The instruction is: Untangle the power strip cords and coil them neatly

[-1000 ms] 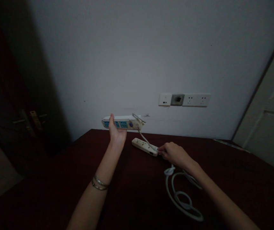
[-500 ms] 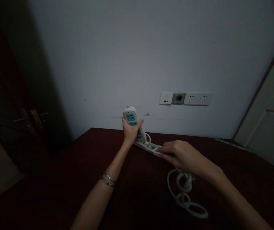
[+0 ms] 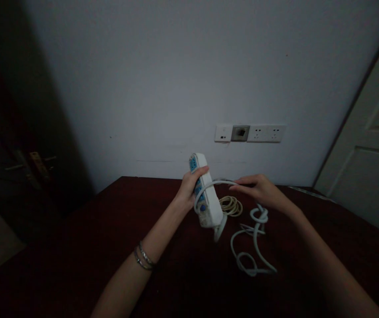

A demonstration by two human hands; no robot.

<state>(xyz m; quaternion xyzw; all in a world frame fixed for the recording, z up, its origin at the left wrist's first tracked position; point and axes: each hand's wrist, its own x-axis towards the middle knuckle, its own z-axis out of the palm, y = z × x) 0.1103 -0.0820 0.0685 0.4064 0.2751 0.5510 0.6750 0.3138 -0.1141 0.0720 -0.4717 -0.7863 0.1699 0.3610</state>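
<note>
My left hand [image 3: 188,187] is wrapped around a white power strip [image 3: 212,203] with blue socket faces, tilted above the table. A white power cord [image 3: 216,181] leaves the strip's lower end, loops across its front and runs to my right hand [image 3: 258,190], whose fingers pinch it. Below the right hand, more of this cord, loosely knotted [image 3: 258,215], trails down to loops on the table. A coil of beige cord [image 3: 231,206] lies on the table behind the power strip, which partly covers it.
The dark red table [image 3: 109,229] stands against a pale wall. Wall sockets and a switch [image 3: 249,133] sit above its far edge. A thin flat item [image 3: 310,193] lies at the far right. Doors [image 3: 375,145] flank both sides.
My left hand has moved right with the power strip and turned it. My right hand has risen from a second white strip on the table, no longer visible, and now pinches the cord.
</note>
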